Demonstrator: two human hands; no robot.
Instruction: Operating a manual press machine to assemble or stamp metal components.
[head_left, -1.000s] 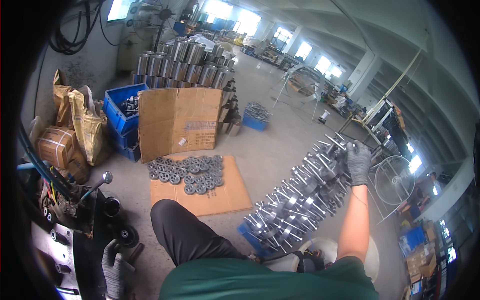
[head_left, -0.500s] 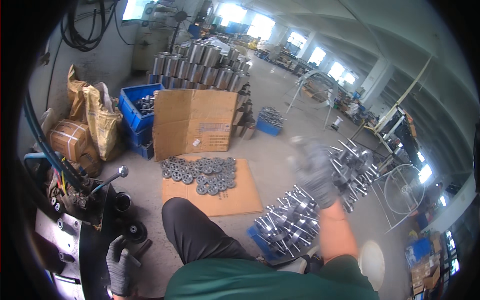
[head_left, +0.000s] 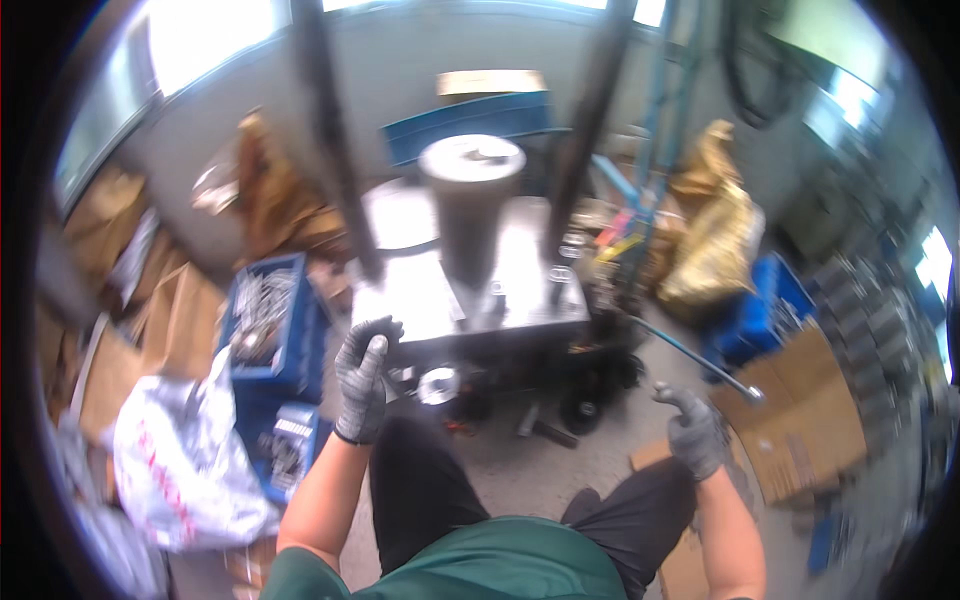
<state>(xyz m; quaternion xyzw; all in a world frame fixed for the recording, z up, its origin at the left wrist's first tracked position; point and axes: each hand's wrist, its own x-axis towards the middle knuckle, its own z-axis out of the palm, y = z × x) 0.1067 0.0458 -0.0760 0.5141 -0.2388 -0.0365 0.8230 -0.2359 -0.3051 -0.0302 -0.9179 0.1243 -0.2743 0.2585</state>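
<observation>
My left hand (head_left: 362, 390), in a grey knit glove, is raised at the left front corner of a bright metal machine table (head_left: 405, 300). Its fingers bend loosely with the thumb apart, and nothing shows in them. My right hand (head_left: 693, 432), gloved alike, hovers over my right knee, its index finger crooked away from the palm; I see no object in it. A ball-tipped lever (head_left: 700, 360) reaches out from the machine just above that hand. On the table stand a thick round column (head_left: 470, 210) and small ring-like parts (head_left: 560, 275). Blur hides finer detail.
Two dark posts (head_left: 330, 130) rise from the table. To the left are a blue crate (head_left: 312, 330) of metal parts and a white plastic bag (head_left: 190, 460). Cardboard (head_left: 800, 420), a blue bin (head_left: 755, 330) and stacked metal cylinders (head_left: 870, 330) stand right. Dark round parts (head_left: 585, 410) lie below the machine.
My view has swung left from the pile of metal parts to the machine. My right hand has left that pile and come back near my knee. My left hand is now raised by the table.
</observation>
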